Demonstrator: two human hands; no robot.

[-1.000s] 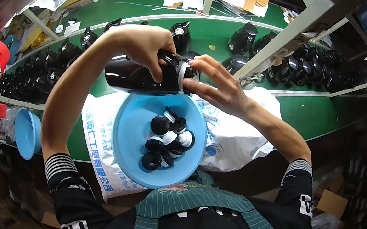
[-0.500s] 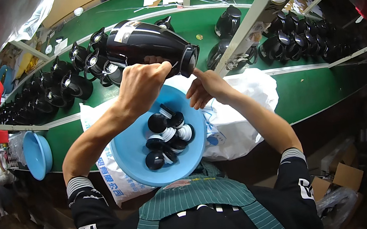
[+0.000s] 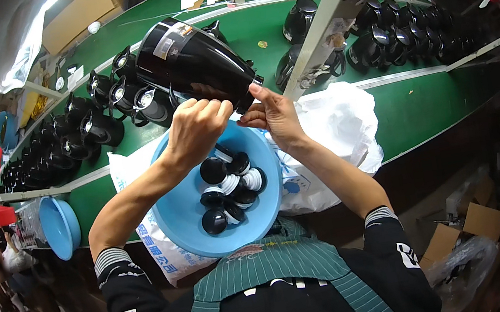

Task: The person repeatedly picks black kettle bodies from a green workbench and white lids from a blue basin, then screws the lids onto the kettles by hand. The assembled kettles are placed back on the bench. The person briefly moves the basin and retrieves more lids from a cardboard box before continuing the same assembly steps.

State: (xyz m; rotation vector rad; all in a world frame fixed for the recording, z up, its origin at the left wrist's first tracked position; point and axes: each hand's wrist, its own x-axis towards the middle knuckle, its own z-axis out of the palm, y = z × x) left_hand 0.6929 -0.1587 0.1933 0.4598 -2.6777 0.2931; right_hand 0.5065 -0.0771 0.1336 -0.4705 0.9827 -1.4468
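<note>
A glossy black thermos jug (image 3: 198,62) is tilted over the far rim of a blue basin (image 3: 171,219), its mouth end toward the lower right. My left hand (image 3: 196,128) is closed in a fist by the jug's near side, apparently round its handle, which the hand mostly hides. At the mouth end, my right hand (image 3: 273,116) pinches the rim, thumb on top and fingers curled beneath. In the basin lie several black round stoppers (image 3: 213,170) with white threaded stems.
Several black jugs (image 3: 100,125) stand in rows on the green workbench (image 3: 414,112) at left, with more (image 3: 380,45) beyond a metal post (image 3: 332,16) at right. White sacks (image 3: 343,140) lie under and beside the basin. Another blue basin (image 3: 60,227) is at far left.
The jug has tilted more steeply, its mouth end coming down and nearer. My right hand has turned and closed up to the jug's mouth; my left hand has lowered slightly.
</note>
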